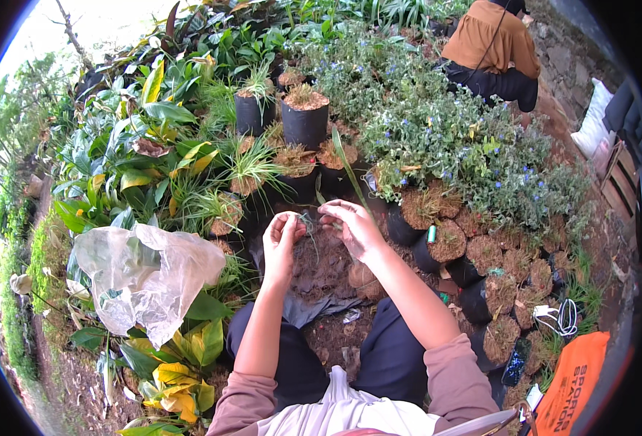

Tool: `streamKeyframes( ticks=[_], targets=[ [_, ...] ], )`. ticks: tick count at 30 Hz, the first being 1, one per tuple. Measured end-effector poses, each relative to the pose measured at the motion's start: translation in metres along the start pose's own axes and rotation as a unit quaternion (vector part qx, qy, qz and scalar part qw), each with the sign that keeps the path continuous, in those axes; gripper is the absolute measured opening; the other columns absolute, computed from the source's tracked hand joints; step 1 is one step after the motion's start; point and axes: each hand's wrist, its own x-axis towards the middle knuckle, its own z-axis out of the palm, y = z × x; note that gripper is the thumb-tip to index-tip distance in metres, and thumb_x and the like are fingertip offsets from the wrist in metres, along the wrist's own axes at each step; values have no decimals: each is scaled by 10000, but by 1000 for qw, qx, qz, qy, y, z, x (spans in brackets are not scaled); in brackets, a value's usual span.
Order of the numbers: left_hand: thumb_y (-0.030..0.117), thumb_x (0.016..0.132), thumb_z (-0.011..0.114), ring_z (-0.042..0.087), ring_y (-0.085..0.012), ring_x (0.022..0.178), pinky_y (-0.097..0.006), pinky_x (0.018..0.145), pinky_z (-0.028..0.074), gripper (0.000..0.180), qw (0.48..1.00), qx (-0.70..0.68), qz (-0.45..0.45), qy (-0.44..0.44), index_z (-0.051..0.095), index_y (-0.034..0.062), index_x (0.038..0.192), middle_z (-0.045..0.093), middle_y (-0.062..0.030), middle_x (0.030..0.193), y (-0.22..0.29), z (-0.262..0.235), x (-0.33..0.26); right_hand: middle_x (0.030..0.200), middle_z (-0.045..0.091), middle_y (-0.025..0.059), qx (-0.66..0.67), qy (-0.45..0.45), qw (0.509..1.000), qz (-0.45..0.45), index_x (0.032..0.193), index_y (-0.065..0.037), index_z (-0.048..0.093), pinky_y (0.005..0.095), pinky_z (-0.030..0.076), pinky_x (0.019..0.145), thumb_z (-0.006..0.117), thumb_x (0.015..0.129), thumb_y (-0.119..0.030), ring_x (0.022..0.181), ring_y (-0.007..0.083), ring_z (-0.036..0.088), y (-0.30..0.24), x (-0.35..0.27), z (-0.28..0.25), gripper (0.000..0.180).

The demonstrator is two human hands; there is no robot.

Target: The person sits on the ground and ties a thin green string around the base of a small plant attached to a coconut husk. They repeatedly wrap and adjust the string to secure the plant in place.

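Observation:
In front of my knees, both my hands are raised close together with fingers pinched. My left hand [283, 238] grips a thin greenish strand [309, 227], whose loose ends hang between the hands. My right hand [351, 227] pinches at the strand's other side; its fingertips partly hide what they hold. A long narrow green leaf [346, 166] rises just behind the right hand; whether the fingers touch it I cannot tell. Below the hands lies brown soil [314, 261] with a dark plastic sheet [317, 309].
Black potted plants [305, 125] stand ahead, and several soil-filled bags [501, 291] at right, with a green spool [431, 234], a white cable [564, 317] and a phone [516, 362]. A clear plastic bag [150, 272] lies left, an orange bag [572, 385] right. Another person [492, 47] crouches far right.

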Motion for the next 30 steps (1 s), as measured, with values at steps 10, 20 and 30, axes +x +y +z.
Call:
streamKeyframes(
  ticks=[10, 20, 30],
  targets=[
    [181, 896, 525, 567, -84, 838, -248, 782, 474, 156, 998, 20, -5, -52, 565, 51, 973, 585, -8, 909, -6, -1, -2, 918, 549, 20, -343, -3, 920, -192, 858, -15, 620, 233, 448, 679, 635, 770, -59, 780, 98, 569, 15, 0, 8, 99],
    [253, 887, 489, 569, -184, 917, -341, 856, 440, 211, 870, -447, -199, -60, 580, 71, 941, 614, -44, 947, -7, -24, 9, 914, 580, 18, -354, -30, 922, -155, 900, -27, 580, 234, 441, 741, 606, 809, -65, 844, 101, 562, 5, 1, 1, 102],
    [221, 904, 508, 580, -122, 777, -303, 806, 486, 155, 924, -360, -112, 64, 560, 76, 881, 611, -14, 858, -11, -33, 16, 677, 463, -15, 13, -34, 996, -77, 906, -48, 500, 231, 429, 591, 490, 887, -63, 595, 75, 475, -25, 3, -15, 26]
  ],
)
